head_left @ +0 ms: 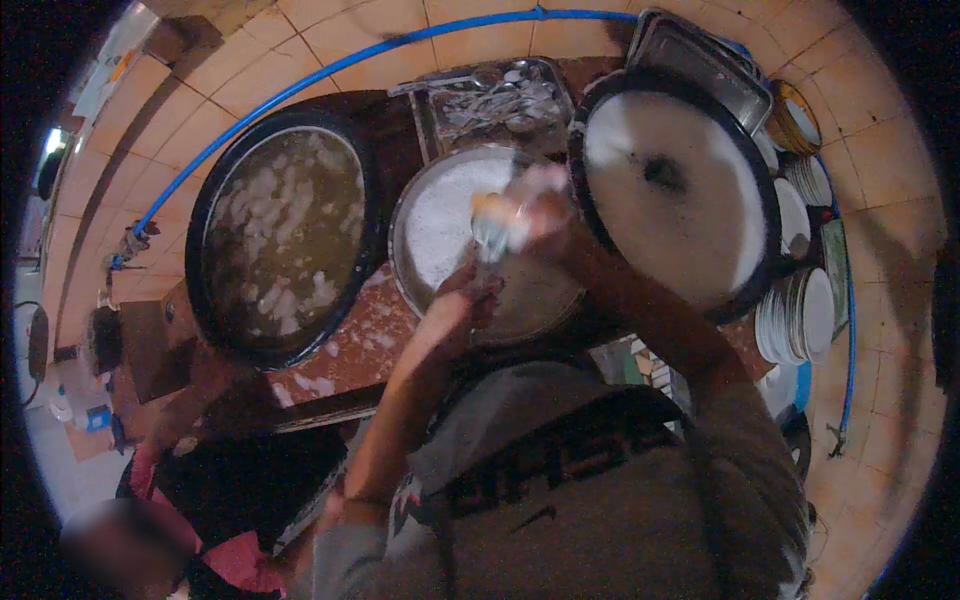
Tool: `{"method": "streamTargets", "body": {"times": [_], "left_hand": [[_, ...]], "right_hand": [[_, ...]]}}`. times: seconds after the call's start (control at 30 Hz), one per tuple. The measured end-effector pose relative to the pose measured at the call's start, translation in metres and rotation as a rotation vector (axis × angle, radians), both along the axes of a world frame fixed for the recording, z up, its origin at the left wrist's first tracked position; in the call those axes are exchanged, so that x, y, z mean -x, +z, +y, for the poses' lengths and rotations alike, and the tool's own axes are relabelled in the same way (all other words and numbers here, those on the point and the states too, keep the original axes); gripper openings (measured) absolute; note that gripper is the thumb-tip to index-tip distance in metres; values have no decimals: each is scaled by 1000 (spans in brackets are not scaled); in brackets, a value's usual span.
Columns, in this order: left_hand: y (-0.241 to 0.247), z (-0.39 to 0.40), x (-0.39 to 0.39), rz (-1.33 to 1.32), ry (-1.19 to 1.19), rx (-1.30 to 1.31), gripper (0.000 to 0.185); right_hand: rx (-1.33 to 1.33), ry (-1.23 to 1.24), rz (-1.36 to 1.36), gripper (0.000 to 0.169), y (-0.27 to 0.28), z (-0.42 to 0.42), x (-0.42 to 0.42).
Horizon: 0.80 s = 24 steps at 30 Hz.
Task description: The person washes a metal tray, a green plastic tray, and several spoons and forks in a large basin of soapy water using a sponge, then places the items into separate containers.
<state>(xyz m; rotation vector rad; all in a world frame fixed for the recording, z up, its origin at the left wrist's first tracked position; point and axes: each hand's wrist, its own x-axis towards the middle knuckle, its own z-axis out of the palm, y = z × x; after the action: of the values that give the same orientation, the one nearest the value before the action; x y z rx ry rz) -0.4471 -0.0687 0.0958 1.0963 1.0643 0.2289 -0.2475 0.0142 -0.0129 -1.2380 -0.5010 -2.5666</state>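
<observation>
My left hand [474, 291] grips a small, shiny, pale item [491, 234] above a round metal basin [399, 259] of foamy water. Motion blur hides what kind of item it is; it could be a glass or a small dish. Against it, from the right, comes my right hand [549, 219], its fingers closed around a blurred pale-and-orange item [495, 204]. White suds [439, 225] cover the left part of the basin, and murkier water shows below my hands.
Left stands a black tub [196, 255] of brownish water with foam clumps; right, another black tub [769, 225] of cloudy water. Behind are a metal tray [420, 124] of cutlery and stacked metal trays [701, 64]. Plates [795, 315] stand at right. A blue hose [337, 64] curves behind. Another person [232, 559] is lower left.
</observation>
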Motion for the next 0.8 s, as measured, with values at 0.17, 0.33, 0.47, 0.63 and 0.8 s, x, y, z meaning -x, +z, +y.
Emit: {"method": "streamTargets", "body": {"times": [0.17,0.33,0.47,0.63,0.8], "left_hand": [[-50,-3,12,628,-135,-1152,31],[-49,-4,-5,608,44,-1366,45],[-37,-4,-1,576,-5,-1484,51],[-43,-7,2,583,135,-1351,53],[-43,-7,2,523,137,-1475,49]], "right_hand": [[926,1626,2065,23,99,-46,14],[1388,1538,1104,17,45,-48,35],[1705,1557,1494,24,69,-20,-17],[1362,1480,944,31,72,-54,46],[1576,1226,975,31,107,-77,54]]}}
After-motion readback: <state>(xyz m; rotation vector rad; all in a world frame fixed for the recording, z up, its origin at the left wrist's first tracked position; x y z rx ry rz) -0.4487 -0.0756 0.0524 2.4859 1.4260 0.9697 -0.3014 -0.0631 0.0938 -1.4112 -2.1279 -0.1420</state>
